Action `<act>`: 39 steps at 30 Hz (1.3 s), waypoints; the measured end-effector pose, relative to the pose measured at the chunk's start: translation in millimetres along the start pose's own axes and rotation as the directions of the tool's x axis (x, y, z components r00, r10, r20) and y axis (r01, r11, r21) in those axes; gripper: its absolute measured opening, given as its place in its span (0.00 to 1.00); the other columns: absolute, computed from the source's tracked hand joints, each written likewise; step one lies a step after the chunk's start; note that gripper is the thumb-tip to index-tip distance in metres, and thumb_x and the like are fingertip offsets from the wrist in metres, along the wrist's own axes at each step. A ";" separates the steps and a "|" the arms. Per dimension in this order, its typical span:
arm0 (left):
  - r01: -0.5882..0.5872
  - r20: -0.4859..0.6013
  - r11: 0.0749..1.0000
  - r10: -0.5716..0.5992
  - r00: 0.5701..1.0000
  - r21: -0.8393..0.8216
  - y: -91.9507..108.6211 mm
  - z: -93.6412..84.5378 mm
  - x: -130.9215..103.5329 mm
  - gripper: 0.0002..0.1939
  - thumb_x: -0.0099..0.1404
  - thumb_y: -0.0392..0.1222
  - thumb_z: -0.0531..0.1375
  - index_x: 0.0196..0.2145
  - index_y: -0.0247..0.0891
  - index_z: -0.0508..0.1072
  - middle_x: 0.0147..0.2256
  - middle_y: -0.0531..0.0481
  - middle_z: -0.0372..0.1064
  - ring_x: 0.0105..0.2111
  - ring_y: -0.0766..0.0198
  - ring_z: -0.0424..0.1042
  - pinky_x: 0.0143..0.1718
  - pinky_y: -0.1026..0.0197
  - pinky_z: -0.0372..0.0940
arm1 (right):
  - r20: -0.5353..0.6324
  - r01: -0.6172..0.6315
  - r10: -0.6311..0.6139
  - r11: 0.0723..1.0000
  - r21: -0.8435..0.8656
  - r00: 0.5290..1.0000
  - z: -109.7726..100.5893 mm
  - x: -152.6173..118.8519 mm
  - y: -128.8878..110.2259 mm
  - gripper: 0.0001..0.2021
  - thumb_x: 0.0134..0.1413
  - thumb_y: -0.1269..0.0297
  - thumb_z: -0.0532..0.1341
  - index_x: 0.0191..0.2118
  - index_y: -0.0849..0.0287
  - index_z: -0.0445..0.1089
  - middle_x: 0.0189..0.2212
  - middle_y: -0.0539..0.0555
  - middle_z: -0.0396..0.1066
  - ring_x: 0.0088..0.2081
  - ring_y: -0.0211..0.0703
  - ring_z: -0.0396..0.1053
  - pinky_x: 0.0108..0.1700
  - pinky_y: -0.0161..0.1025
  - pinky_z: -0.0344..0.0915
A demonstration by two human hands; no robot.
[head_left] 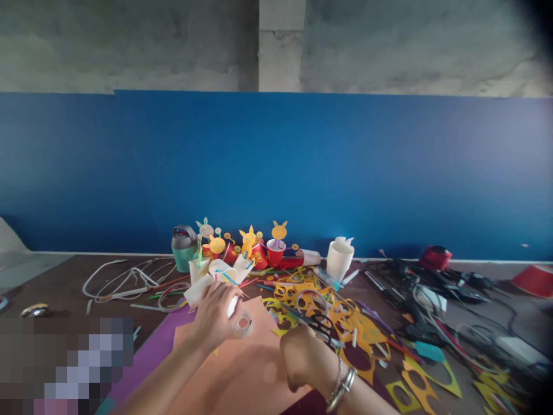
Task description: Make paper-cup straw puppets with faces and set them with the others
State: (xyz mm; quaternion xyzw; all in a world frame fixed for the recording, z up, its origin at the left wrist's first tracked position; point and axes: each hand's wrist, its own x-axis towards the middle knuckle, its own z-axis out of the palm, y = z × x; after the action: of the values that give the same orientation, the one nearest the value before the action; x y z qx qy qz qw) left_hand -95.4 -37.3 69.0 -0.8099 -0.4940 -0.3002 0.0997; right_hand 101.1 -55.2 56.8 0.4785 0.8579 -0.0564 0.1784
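Observation:
My left hand [220, 308] is over the orange paper [242, 369], its fingers curled round a small white object [232, 306] that I cannot make out. A clear roll of tape [244, 324] is right beside its fingertips. To the right, my right hand [298, 354], with bracelets at the wrist, is closed above the same paper; what its fingers hold, if anything, is hidden. Just beyond it, black-handled scissors [319, 324] lie on yellow paper scraps [341, 311]. White paper cups [222, 270] stand and lean behind my left hand.
Red cups [275, 252] with orange animal-face cutouts stand at the back. A green container [184, 248] is on their left and a large white cup [339, 260] on their right. White cable [129, 279] and dark cables [488, 305] lie on either side. Purple paper [159, 346] shows at left.

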 end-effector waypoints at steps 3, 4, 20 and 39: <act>-0.117 0.162 0.992 0.122 0.979 -0.040 13.7 -2.3 -9.4 0.07 0.61 0.42 0.55 0.34 0.40 0.71 0.37 0.45 0.70 0.43 0.51 0.66 0.46 0.50 0.58 | 0.112 -0.053 0.063 0.994 -0.092 0.992 -13.0 -8.8 8.1 0.17 0.30 0.65 0.70 0.35 0.60 0.78 0.31 0.60 0.77 0.33 0.56 0.75 0.34 0.46 0.72; -0.122 0.207 0.992 0.127 0.970 -0.037 17.9 -2.0 -13.1 0.08 0.60 0.44 0.56 0.35 0.40 0.71 0.37 0.45 0.70 0.42 0.50 0.66 0.46 0.49 0.58 | 0.088 -0.048 0.053 0.997 -0.054 0.995 -17.8 -12.3 13.3 0.17 0.32 0.65 0.68 0.36 0.60 0.78 0.32 0.60 0.78 0.33 0.56 0.75 0.34 0.45 0.72; 0.007 0.349 0.965 0.088 0.933 -0.262 49.2 22.2 -35.9 0.31 0.60 0.34 0.53 0.61 0.45 0.53 0.52 0.43 0.63 0.48 0.51 0.67 0.49 0.50 0.63 | -0.414 -0.117 0.388 0.830 0.545 0.824 -18.2 20.0 87.9 0.22 0.53 0.78 0.50 0.50 0.57 0.69 0.45 0.53 0.74 0.46 0.40 0.70 0.45 0.30 0.60; 0.101 0.448 0.741 0.287 0.847 -0.664 76.3 25.1 -53.4 0.36 0.55 0.34 0.59 0.59 0.47 0.51 0.46 0.48 0.64 0.40 0.60 0.70 0.43 0.59 0.67 | -0.176 -0.262 0.344 0.892 0.369 0.922 -8.5 1.1 109.5 0.10 0.38 0.57 0.66 0.29 0.57 0.75 0.27 0.54 0.75 0.28 0.44 0.70 0.27 0.34 0.57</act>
State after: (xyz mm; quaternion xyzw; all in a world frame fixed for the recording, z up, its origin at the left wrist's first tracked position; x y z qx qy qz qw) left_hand -37.7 -102.8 28.0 -0.8657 -0.3187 -0.2184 -0.3184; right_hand 190.4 6.6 72.4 0.6340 0.7644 -0.1167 -0.0033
